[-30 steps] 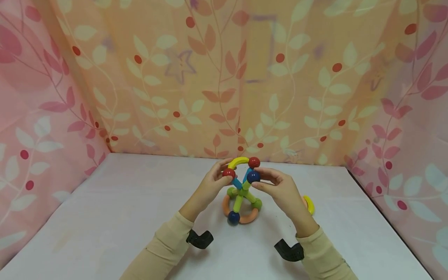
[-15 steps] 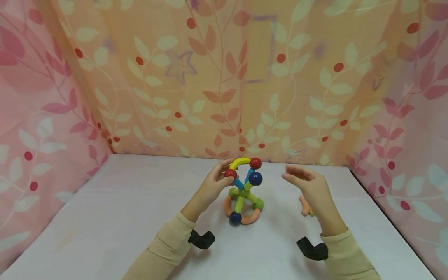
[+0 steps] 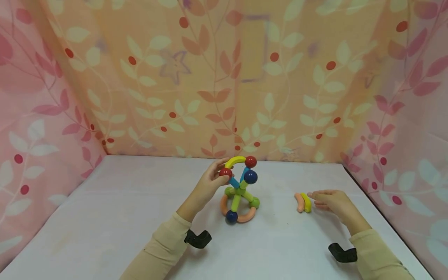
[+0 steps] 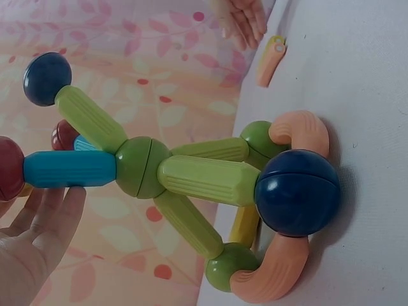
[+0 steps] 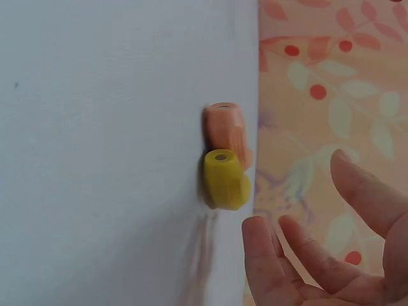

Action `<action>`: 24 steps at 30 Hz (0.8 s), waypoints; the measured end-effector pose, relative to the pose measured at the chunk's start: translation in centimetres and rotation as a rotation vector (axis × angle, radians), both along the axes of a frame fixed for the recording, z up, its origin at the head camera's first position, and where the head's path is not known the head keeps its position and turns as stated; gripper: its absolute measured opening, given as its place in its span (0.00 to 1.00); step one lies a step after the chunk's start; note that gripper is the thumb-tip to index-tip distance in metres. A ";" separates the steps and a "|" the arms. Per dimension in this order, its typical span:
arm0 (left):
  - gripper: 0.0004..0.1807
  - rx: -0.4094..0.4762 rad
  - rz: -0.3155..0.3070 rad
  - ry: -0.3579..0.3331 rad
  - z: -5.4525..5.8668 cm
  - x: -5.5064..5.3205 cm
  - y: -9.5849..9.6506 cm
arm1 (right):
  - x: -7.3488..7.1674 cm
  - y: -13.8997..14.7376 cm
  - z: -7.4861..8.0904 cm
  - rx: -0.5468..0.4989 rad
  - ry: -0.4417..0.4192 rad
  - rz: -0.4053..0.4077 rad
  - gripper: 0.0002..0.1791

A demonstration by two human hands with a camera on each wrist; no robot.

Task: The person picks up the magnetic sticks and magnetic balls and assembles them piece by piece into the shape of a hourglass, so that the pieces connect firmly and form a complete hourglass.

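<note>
Holding up the multicoloured plastic rod-and-ball toy (image 3: 239, 190) at mid-desk with left hand (image 3: 210, 182), fingers pinching its red ball. Lying just left of relaxed, spread right hand (image 3: 330, 200): 2 short curved pieces, orange (image 3: 299, 202) and yellow (image 3: 307, 202), long axes pointing away.

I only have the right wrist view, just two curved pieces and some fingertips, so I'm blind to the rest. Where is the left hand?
Observer: The left hand holds the toy structure by a red ball near its top.
Operator: Is the structure on the table?
Observer: Yes, its orange ring base rests on the white table.
Operator: Is the right hand touching my two pieces?
Observer: The right hand lies open beside the yellow piece; contact is unclear. The orange piece lies just beyond.
</note>
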State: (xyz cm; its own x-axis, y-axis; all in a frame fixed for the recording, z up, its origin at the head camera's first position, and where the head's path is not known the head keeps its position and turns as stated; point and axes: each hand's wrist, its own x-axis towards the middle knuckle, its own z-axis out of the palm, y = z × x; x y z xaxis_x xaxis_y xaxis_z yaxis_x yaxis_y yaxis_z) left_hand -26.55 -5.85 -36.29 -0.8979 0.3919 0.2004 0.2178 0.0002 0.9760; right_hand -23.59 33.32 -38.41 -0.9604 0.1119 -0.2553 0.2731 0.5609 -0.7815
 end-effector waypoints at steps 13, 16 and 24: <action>0.30 -0.008 0.004 0.012 0.0 0.1 0.0 | -2.8 -0.6 -1.8 0.066 -0.061 -0.001 0.26; 0.30 -0.003 0.008 0.011 -0.1 0.1 0.0 | -3.0 -0.9 -1.7 0.128 -0.051 -0.001 0.20; 0.30 0.004 0.006 0.011 -0.1 0.1 0.0 | -2.8 -1.1 -0.2 0.096 -0.042 -0.050 0.28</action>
State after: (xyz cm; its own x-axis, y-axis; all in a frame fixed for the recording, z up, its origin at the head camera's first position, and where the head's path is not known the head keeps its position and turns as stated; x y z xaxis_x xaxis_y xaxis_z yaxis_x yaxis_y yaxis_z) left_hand -26.42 -5.86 -36.39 -0.8981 0.3854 0.2117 0.2286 -0.0021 0.9735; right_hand -26.44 32.24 -38.66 -0.9418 0.1852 -0.2807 0.3337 0.6177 -0.7121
